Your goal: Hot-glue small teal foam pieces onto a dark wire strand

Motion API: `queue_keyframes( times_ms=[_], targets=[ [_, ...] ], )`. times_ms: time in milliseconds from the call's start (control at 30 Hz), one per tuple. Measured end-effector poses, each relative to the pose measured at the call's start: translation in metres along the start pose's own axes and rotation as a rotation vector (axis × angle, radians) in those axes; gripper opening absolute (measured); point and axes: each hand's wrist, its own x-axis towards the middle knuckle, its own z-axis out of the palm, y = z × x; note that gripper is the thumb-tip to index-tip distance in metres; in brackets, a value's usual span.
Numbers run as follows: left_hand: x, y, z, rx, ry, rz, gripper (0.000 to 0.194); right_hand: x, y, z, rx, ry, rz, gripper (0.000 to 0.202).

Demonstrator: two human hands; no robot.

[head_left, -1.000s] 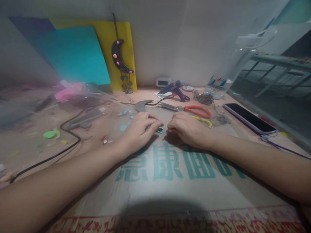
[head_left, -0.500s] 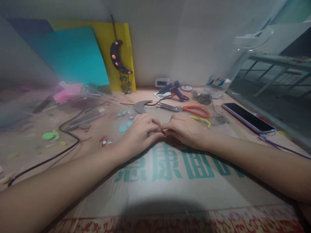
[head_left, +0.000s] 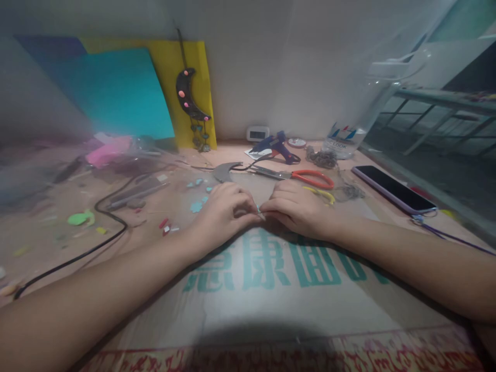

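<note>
My left hand [head_left: 228,209] and my right hand [head_left: 296,209] meet at the fingertips above a printed cardboard sheet [head_left: 248,310]. Both are closed in a pinch. Between the fingertips shows a tiny pale piece [head_left: 261,214], too small to name. Small light-blue cut shapes [head_left: 196,207] lie just left of my left hand. Beyond the hands are a grey crescent piece [head_left: 225,172] and scissors with orange handles [head_left: 312,179]. A yellow-handled tool [head_left: 323,195] is partly hidden behind my right hand.
A glue gun [head_left: 277,147], a small digital clock [head_left: 258,134] and a plastic bottle [head_left: 349,124] stand along the wall. A phone [head_left: 393,189] lies at right. A black cord [head_left: 112,230] and coloured scraps cover the left side. A decorated crescent [head_left: 188,95] hangs before yellow card [head_left: 155,46].
The fingertips have parted slightly, and a tiny pale piece now shows between them. The hands otherwise stay in place; the view has shifted a little.
</note>
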Motion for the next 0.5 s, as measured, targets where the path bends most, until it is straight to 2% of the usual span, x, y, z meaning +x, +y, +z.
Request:
queue_keyframes(
  times_ms=[167,367,500],
  targets=[
    [0.0012,0.0022,-0.0007,0.014,0.007,-0.058,0.031,0.0008,-0.0005,-0.0018,-0.013,0.014,0.041,0.019],
    [0.0008,0.0036,-0.0026,0.027,0.074,-0.011,0.017,0.0008,0.0008,-0.0014,-0.032,0.015,0.062,0.021],
    [0.0007,0.0041,-0.0031,0.025,0.076,0.007,0.014,-0.0001,0.0016,-0.0002,-0.045,-0.006,0.081,0.023]
  ],
)
